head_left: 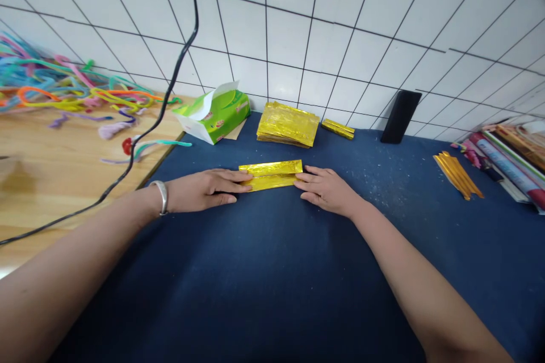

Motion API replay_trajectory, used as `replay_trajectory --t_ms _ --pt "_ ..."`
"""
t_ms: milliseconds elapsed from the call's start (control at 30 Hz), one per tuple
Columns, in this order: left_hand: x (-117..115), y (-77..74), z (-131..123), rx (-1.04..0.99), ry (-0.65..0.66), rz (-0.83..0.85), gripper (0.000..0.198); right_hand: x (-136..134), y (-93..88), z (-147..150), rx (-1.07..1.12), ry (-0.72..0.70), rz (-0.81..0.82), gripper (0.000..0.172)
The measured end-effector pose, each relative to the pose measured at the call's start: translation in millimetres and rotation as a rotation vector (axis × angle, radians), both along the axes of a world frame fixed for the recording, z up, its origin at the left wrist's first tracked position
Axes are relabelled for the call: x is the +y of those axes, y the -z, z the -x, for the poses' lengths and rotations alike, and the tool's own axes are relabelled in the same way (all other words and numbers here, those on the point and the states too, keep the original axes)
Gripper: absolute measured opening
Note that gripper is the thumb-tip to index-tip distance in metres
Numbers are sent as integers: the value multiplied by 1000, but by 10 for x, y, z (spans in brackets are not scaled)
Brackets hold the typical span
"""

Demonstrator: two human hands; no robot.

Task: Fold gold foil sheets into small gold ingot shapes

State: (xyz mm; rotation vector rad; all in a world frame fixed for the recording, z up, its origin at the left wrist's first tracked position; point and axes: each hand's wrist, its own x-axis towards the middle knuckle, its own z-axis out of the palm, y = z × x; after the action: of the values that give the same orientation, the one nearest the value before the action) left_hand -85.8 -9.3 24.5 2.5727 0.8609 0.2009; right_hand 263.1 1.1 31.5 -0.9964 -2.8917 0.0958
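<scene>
A sheet of gold foil paper (272, 175), folded into a long strip with a crease along it, lies flat on the dark blue table covering (255, 272). My left hand (213, 188) rests on its left end, fingers stretched out over the foil and thumb apart. On the opposite end, the fingertips of my right hand (326, 188) touch the foil, and its fingers are spread. Just behind the strip sits a stack of gold foil sheets (287, 123). A small rolled or folded gold piece (338, 129) lies to the right of that stack.
A green tissue pack (221, 113) stands by the tiled wall. Colourful pipe cleaners (80, 88) cover the wooden surface at left, crossed by a black cable (170, 88). At right are a black upright object (400, 117), orange-gold strips (457, 174) and books (508, 161).
</scene>
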Motion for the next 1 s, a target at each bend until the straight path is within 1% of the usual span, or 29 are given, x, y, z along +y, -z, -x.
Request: replay_trajectory --t_ms 167,267,367,467,567,633,700,800,900,1000 --pt "13 19 19 -19 10 -23 40 14 -7 -25 18 -10 5 40" --pt "-5 20 -8 -5 1 -76 42 20 15 -33 34 -10 -7 40" --pt "-26 25 -48 53 -6 -145 47 24 50 -40 53 -8 -32 39" --pt "-63 29 -134 105 -79 -233 51 22 75 -37 73 -20 -68 38" --pt "-109 30 -272 119 -188 -327 51 15 77 -23 93 -37 -99 37" --pt "-130 41 -365 122 -229 -363 54 11 73 -10 106 -41 -115 36" --pt "-139 67 -432 132 -254 -368 60 8 74 3 121 -50 -129 36" --pt "-136 117 -469 165 -243 -333 66 1 91 20 158 -77 -147 36" --pt "-128 147 -458 191 -211 -300 61 -13 120 31 202 -97 -167 33" --pt "-123 155 -436 187 -190 -296 53 -31 125 45 235 -66 -193 29"
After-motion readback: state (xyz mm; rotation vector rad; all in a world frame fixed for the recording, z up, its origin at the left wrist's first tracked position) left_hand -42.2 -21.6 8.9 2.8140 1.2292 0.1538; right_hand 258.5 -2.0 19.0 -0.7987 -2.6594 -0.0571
